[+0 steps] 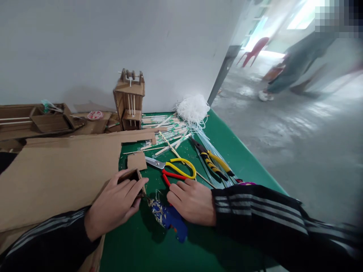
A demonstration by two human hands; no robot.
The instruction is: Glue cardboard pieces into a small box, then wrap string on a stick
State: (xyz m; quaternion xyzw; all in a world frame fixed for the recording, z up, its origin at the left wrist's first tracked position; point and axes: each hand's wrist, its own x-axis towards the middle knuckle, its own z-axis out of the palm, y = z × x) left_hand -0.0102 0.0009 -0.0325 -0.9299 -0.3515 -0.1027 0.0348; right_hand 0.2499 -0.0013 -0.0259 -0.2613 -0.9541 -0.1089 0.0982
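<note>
My left hand (117, 200) is wrapped round a small open cardboard box (135, 176), tilted above the green table. A blue glue gun (170, 219) is gripped in my right hand (190, 200), its front end littered with pale shavings or glue strings. The gun's tip points left and reaches the lower right side of the box; whether it touches is hard to tell. Just beyond my right hand lie scissors (170, 168) with one yellow and one red handle. A small cardboard square (136, 161) lies behind the box.
A cardboard sheet (70, 170) covers the table's left. Behind stand a cardboard tower (130, 98), wooden sticks (164, 128) and a white string tangle (193, 108). Yellow-black pliers (212, 160) lie right, near the table edge (249, 151). A blurred person (300, 60) is beyond.
</note>
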